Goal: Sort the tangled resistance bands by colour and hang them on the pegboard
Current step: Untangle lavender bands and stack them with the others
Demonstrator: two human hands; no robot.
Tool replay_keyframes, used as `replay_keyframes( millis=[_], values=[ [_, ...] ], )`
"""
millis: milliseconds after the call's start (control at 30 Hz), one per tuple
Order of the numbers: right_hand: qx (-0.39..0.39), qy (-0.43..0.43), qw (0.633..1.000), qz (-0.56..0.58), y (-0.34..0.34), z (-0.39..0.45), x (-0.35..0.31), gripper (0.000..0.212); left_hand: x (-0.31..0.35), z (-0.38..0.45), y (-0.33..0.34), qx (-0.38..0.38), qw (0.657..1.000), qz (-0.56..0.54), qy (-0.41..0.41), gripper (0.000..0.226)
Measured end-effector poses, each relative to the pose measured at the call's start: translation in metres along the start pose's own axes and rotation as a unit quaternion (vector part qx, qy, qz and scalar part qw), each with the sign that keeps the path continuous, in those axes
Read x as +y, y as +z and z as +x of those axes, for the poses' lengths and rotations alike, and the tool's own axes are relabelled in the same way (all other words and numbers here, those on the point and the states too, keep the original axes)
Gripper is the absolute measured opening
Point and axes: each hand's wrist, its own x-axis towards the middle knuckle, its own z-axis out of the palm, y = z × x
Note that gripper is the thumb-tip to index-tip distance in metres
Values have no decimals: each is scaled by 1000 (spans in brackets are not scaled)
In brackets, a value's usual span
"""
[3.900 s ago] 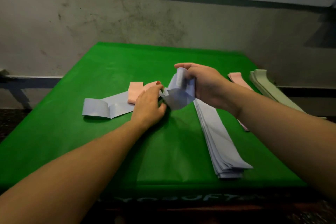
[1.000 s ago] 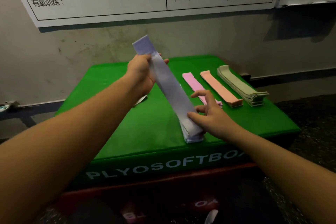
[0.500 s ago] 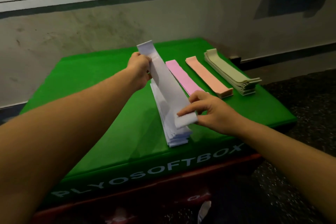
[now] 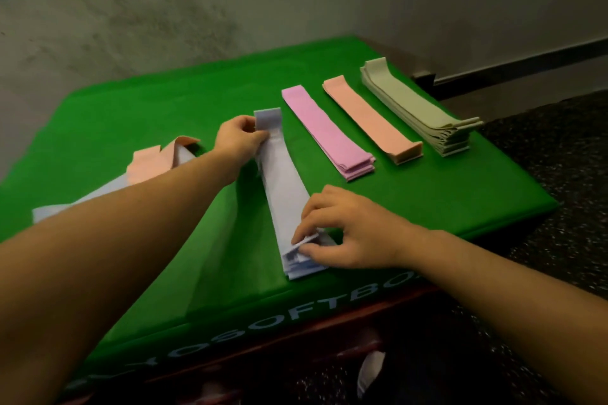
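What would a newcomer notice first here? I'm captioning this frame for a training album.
First, the bright green padded box top with three neat stacks along its right side: pink bands, peach bands, and sage-green bands. At centre, the left hand pinches the far end of a pale lilac band stack while the right hand holds its near end.
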Motion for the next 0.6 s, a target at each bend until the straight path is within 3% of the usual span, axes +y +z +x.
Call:
replay_keyframes(
  millis=[100,233,467,600],
  values=[
    [-24,13,999,19,1,1,0,23,-9,2,-1,25,998,57,14,27],
    [6,32,999,43,-4,5,-3,32,-14,1,-11,58,996,71,24,44],
    [44,59,996,53,-9,37,-12,38,-28,-25,-55,79,985,114,106,29],
    [40,66,996,41,3,68,-23,20,-52,-45,-93,109,957,208,172,25]
  ],
)
